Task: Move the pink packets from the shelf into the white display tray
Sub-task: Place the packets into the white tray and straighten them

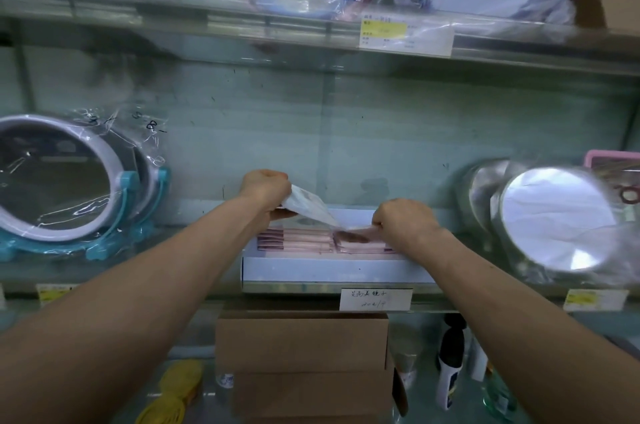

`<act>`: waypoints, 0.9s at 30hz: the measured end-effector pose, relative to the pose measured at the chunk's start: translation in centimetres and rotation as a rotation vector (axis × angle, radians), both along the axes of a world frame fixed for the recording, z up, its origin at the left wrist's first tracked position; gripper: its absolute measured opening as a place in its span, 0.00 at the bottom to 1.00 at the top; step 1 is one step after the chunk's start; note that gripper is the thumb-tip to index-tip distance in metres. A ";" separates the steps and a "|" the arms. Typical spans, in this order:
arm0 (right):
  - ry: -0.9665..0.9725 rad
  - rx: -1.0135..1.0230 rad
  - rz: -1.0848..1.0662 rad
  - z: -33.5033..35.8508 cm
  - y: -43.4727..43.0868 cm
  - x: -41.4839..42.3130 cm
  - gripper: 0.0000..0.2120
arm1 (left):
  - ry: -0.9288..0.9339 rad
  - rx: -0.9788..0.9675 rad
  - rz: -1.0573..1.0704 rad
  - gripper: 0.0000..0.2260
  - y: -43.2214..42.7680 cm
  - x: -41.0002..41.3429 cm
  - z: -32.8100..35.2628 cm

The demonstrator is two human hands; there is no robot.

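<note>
A white display tray stands at the front of the middle shelf, with several pink packets lying flat in rows inside it. My left hand is closed over the tray's back left, gripping a pale, clear-wrapped packet that tilts up out of the tray. My right hand is closed at the tray's right side, pinching a pink packet that lies on top of the rows.
A blue-stand round mirror in plastic wrap stands left of the tray, and silver round mirrors stand to the right. Cardboard boxes, a yellow bundle and bottles sit on the shelf below. An upper shelf overhangs.
</note>
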State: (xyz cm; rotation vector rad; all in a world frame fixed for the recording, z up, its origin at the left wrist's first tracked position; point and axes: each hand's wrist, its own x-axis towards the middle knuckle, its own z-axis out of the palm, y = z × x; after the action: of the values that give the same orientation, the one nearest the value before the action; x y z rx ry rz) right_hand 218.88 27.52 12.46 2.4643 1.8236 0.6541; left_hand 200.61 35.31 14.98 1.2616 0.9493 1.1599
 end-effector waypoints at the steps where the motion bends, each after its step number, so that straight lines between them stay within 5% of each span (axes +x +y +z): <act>1: 0.022 -0.031 -0.002 -0.2 0.3 0.2 0.08 | -0.004 -0.008 -0.004 0.15 0.1 0.0 -0.1; 7: 0.204 -0.191 0.010 -1.5 1.3 1.0 0.10 | 0.028 -0.004 -0.017 0.18 1.0 0.3 -1.2; 10: 0.380 -0.111 0.021 -1.3 1.1 1.4 0.12 | 0.066 0.005 -0.043 0.20 1.4 0.5 -2.0; 14: 1.052 0.220 0.095 -0.3 0.1 0.4 0.16 | 0.098 0.004 -0.100 0.20 1.0 1.1 -2.2; 17: 1.367 0.176 0.123 0.3 -0.9 -0.9 0.20 | 0.149 -0.011 -0.167 0.20 0.4 1.5 -2.2; 19: 1.387 0.159 0.113 0.3 -1.1 -1.3 0.26 | 0.226 -0.007 -0.203 0.19 0.2 1.6 -2.2; 22: 1.336 0.082 0.086 0.4 -1.5 -1.4 0.19 | 0.399 0.071 -0.173 0.17 0.0 1.3 -1.8; 27: 1.136 -0.099 0.062 0.2 -1.4 -1.9 0.28 | 0.544 0.228 -0.091 0.13 -0.3 0.3 -1.1</act>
State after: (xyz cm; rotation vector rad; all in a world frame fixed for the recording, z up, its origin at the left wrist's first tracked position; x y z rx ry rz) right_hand 216.98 26.14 12.68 2.9204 2.0245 -1.0580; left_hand 200.94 35.02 13.89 1.8417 1.1571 0.8827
